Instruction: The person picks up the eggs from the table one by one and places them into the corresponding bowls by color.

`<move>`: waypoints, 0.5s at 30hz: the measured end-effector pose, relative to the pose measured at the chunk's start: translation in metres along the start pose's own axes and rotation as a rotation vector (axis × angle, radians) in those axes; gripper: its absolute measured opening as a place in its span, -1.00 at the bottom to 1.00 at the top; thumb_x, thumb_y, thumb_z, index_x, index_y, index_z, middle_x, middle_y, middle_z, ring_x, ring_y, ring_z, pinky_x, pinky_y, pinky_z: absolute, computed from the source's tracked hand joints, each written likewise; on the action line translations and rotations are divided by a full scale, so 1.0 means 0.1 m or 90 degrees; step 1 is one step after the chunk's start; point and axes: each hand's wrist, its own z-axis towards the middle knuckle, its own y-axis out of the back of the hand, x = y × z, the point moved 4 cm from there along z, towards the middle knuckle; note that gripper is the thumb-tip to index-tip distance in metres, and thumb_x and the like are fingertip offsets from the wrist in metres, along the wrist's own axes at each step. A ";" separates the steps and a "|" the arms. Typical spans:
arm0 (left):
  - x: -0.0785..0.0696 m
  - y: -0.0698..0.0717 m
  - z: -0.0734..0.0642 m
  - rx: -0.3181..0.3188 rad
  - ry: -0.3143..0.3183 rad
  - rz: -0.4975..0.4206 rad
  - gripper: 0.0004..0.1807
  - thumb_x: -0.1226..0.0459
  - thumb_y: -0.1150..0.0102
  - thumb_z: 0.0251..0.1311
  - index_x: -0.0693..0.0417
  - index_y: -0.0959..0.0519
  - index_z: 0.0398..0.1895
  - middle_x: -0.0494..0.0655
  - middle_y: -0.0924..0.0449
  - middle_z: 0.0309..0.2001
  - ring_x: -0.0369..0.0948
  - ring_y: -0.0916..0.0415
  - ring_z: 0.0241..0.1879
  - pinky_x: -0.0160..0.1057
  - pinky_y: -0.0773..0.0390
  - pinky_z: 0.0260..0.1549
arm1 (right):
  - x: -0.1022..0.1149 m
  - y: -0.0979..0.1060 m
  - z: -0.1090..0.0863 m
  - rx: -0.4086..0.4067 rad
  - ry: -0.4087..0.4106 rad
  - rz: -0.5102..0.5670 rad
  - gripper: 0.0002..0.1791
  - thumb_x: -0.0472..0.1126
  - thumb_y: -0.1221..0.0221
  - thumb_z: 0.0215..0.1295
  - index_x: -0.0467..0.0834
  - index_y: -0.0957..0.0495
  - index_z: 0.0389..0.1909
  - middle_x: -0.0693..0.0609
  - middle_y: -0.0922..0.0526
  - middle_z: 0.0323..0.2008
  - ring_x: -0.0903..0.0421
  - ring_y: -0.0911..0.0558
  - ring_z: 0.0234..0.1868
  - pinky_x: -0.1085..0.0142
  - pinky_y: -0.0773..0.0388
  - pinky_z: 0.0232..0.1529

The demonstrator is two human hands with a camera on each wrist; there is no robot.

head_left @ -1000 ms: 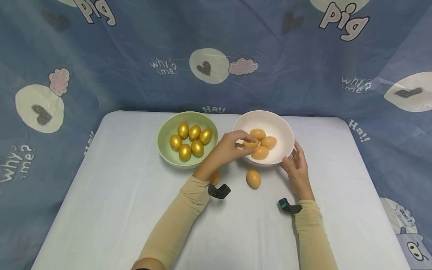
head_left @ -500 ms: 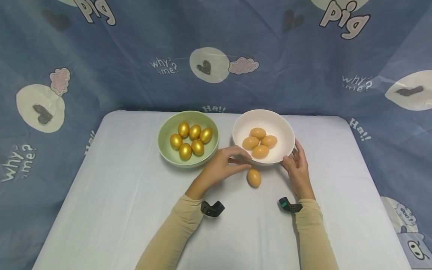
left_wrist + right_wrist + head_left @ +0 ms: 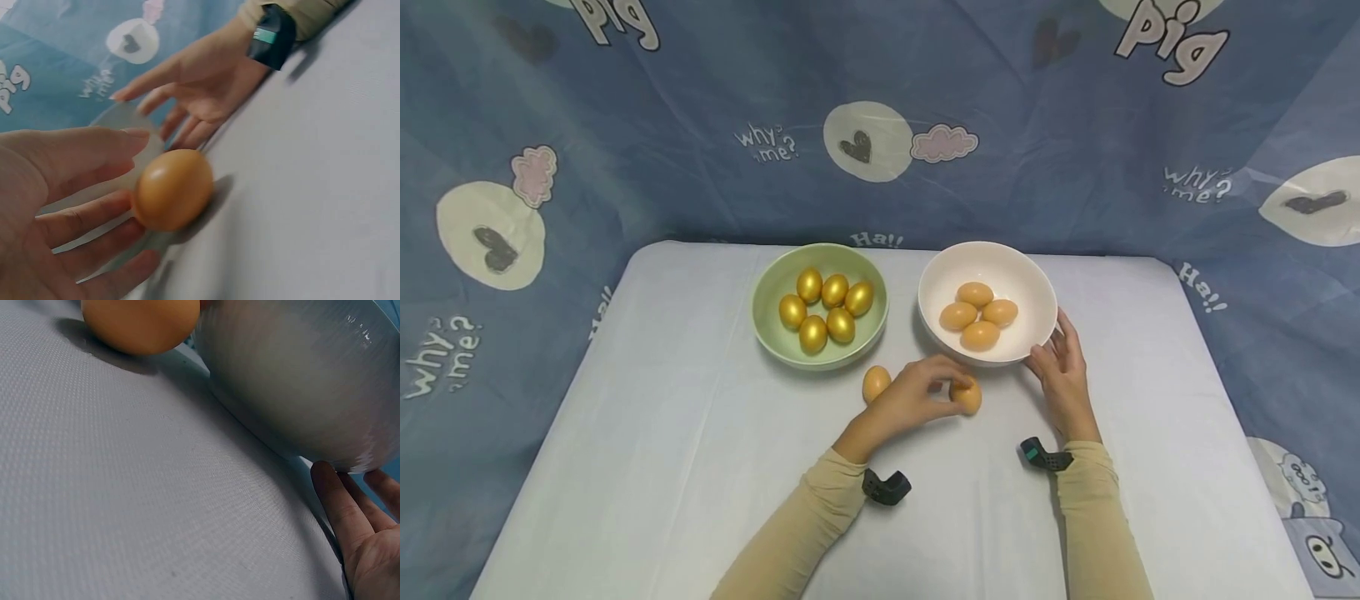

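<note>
My left hand (image 3: 910, 398) reaches around a light-brown egg (image 3: 972, 397) lying on the table before the white bowl (image 3: 1033, 292). In the left wrist view its thumb stands apart from this egg (image 3: 175, 190), and its fairly straight fingers lie close beside the shell; whether they touch cannot be told. My right hand (image 3: 1063, 383) rests its thumb and extended fingers against the bowl's right front side. In the right wrist view those fingertips (image 3: 324, 475) meet the bowl's outer wall (image 3: 294, 375). Several brown eggs (image 3: 980, 337) lie inside the bowl.
A green bowl (image 3: 762, 321) with several golden eggs (image 3: 840, 325) stands left of the white one. Another brown egg (image 3: 876, 382) lies on the white tablecloth (image 3: 647, 433), just behind my left hand. A blue printed curtain (image 3: 700, 200) hangs along the table's back edge.
My left hand has withdrawn from inside the white bowl, leaving the eggs there, and come down to the front brown egg. The right hand has stayed at the bowl.
</note>
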 end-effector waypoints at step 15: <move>-0.09 -0.38 0.02 0.057 -0.029 0.088 -0.72 0.24 -0.46 0.24 0.02 -0.76 0.01 -0.11 -0.64 0.20 -0.16 -0.54 0.27 -0.27 -0.52 0.36 | 0.01 0.00 0.00 0.004 0.000 0.015 -0.17 -0.11 -0.18 0.53 0.31 0.04 0.64 -0.01 -0.04 0.67 -0.10 -0.22 0.62 0.54 -0.58 0.25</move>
